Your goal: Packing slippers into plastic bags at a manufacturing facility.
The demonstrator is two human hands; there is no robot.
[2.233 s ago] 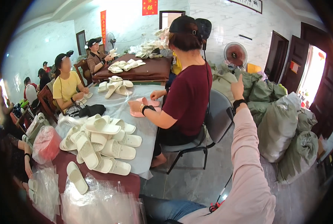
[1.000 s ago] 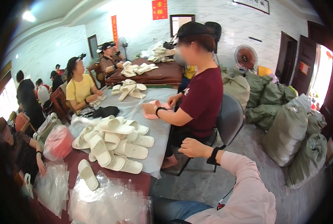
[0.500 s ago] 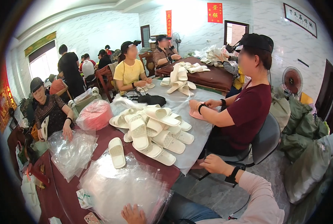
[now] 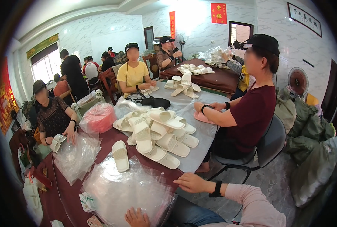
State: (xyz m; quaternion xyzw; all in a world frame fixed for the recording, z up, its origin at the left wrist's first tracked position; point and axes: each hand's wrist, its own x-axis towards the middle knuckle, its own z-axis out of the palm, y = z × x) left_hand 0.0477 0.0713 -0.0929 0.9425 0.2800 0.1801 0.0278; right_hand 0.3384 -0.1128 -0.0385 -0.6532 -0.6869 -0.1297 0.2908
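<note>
Here's the left hand (image 4: 137, 218) down at the bottom edge, fingers spread flat on the stack of clear plastic bags (image 4: 128, 191), pressing on it rather than gripping anything. The right hand (image 4: 193, 182) sits open at the table's edge, just beside the stack's right side, fingers stretched toward the plastic, a black wristband (image 4: 215, 188) on the wrist and a pink sleeve behind it; whether the fingertips actually touch the bags, hard to say from here. That stack is glossy, see-through, crinkled, lying on the dark red tabletop (image 4: 68, 196) right in front of the person, the red showing through it. Just beyond its far edge lies a single cream slide sandal (image 4: 120, 155), sole up. Further back, a heap of cream sandals (image 4: 159, 132) sprawls across a pale plastic sheet. To the left, another pile of clear bags (image 4: 75, 155) lies by a seated person in dark clothes holding a sandal, with a pink bagged bundle (image 4: 99, 118) near it. On the right, a person in a maroon shirt (image 4: 251, 113) sits on a grey chair (image 4: 268, 145), hands on a pink sandal (image 4: 204, 117). A small white-and-green carton (image 4: 87, 201) rests at the stack's lower left corner.
</note>
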